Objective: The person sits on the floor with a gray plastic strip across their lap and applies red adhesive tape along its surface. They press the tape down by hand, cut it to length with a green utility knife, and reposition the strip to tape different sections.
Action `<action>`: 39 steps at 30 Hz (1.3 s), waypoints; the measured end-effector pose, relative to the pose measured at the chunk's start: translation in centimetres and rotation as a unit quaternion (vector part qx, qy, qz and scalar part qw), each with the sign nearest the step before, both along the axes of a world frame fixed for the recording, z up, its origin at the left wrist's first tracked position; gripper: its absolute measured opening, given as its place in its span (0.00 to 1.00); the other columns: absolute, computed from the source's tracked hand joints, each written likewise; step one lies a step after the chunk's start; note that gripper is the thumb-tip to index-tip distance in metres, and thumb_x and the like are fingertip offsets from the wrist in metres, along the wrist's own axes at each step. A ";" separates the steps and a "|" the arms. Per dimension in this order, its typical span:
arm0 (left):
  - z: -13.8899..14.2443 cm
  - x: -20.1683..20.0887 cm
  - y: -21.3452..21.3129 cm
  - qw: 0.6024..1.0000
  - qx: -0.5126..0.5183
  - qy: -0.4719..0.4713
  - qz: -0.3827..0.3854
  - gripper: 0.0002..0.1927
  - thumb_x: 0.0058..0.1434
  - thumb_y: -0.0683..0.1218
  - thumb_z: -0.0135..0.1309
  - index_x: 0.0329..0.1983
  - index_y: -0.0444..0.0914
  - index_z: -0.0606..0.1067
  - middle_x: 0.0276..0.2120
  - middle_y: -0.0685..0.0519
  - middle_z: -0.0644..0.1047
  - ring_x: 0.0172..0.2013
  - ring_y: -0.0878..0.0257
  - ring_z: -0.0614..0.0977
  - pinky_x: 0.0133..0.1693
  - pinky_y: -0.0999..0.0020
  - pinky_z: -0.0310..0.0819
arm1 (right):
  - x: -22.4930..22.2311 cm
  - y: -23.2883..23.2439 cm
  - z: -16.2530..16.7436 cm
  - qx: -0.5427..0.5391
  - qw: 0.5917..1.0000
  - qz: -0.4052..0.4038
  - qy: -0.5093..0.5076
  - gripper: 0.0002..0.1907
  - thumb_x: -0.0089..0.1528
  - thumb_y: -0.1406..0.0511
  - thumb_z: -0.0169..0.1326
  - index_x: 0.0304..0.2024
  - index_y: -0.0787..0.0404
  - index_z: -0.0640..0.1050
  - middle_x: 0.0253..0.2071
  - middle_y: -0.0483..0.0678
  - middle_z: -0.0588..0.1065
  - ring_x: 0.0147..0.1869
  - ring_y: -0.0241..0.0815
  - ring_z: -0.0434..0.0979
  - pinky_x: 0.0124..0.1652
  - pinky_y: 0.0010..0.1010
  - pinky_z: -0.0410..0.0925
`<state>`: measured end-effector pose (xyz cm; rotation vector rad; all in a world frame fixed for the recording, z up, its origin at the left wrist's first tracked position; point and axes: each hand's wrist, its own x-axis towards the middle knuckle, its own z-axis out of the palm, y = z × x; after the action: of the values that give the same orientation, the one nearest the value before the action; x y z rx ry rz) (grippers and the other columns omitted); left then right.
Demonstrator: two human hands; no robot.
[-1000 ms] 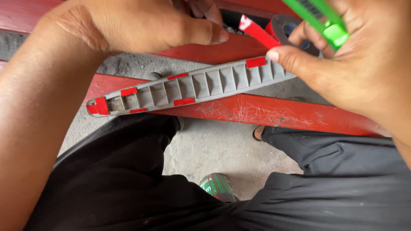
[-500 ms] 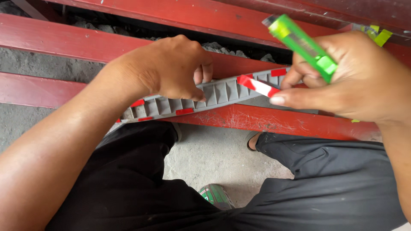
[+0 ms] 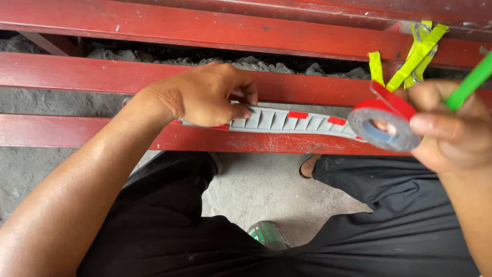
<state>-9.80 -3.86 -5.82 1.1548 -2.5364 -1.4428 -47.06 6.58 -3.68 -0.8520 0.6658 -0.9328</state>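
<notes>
A long grey ribbed plastic strip (image 3: 287,121) with small red tape pieces lies along a red metal bar (image 3: 77,131). My left hand (image 3: 205,95) presses on its left part, fingers curled on it. My right hand (image 3: 451,131) holds a roll of red tape (image 3: 382,124) at the strip's right end, together with a green utility knife (image 3: 469,82) that sticks up to the right. The roll's free end lifts toward the top.
Parallel red metal bars (image 3: 205,25) run across the view, with grey rubble between them. Yellow-green straps (image 3: 417,54) hang at the upper right. My black-trousered legs (image 3: 169,215) and a green shoe (image 3: 266,235) are over a concrete floor.
The view has widened and shifted. My right hand moved right, and the tape roll has come into view in it. My left hand stays on the strip.
</notes>
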 end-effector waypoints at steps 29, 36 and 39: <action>-1.2 -3.6 2.7 0.991 0.000 0.119 -0.055 0.12 0.56 0.39 0.61 0.44 0.38 0.82 0.39 0.51 0.85 0.41 0.61 0.88 0.46 0.66 0.83 | 5.0 5.2 -5.2 0.196 0.973 -0.101 0.060 0.19 0.63 0.68 0.58 0.22 0.54 0.64 0.24 0.42 0.66 0.34 0.41 0.70 0.42 0.37 0.67; 0.1 -2.1 3.0 0.974 -0.036 0.185 -0.129 0.29 0.48 0.45 0.72 0.52 0.33 0.77 0.48 0.44 0.80 0.50 0.53 0.82 0.54 0.58 0.74 | 5.7 4.2 -5.1 0.194 0.973 -0.105 0.059 0.18 0.64 0.67 0.58 0.22 0.54 0.65 0.25 0.43 0.68 0.36 0.43 0.70 0.44 0.37 0.64; 0.1 -2.0 3.7 0.976 -0.101 0.142 -0.127 0.31 0.44 0.42 0.70 0.54 0.35 0.77 0.49 0.46 0.79 0.50 0.49 0.82 0.51 0.60 0.78 | 5.3 3.8 -5.4 0.191 0.973 -0.110 0.064 0.17 0.64 0.68 0.57 0.22 0.55 0.66 0.25 0.42 0.67 0.36 0.43 0.70 0.47 0.38 0.65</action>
<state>-11.79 -0.13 -5.75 0.5658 -2.6150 -1.2433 -41.74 10.43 -9.04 -0.5032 1.0289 -0.9119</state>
